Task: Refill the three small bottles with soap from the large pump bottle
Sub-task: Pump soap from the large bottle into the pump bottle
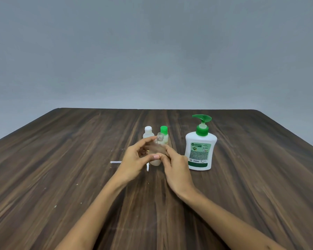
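Open bottle: the clear small bottle [156, 150] stands uncapped on the table [61, 159], in front of the two capped small bottles and left of the pump bottle [200, 150].
Left hand: the left hand [134, 159] curls loosely round the clear bottle's left side, thumb across its front; contact looks likely, but the fingers blur against the plastic.
Right hand: the right hand [175, 170] has its fingertips at the bottle's lower right side; whether they pinch it I cannot tell.
Tip risk: the bottle is light and narrow-based; an uneven push from either hand could topple it.
Neighbour risk: the white-capped bottle [148, 133] and green-capped bottle [164, 135] stand just behind; a knock could fell them.
Spill risk: the pump spout points left, and a misaligned neck would put soap on the table.
Loose parts: a white tube [115, 162] lies left of the hands and could roll.
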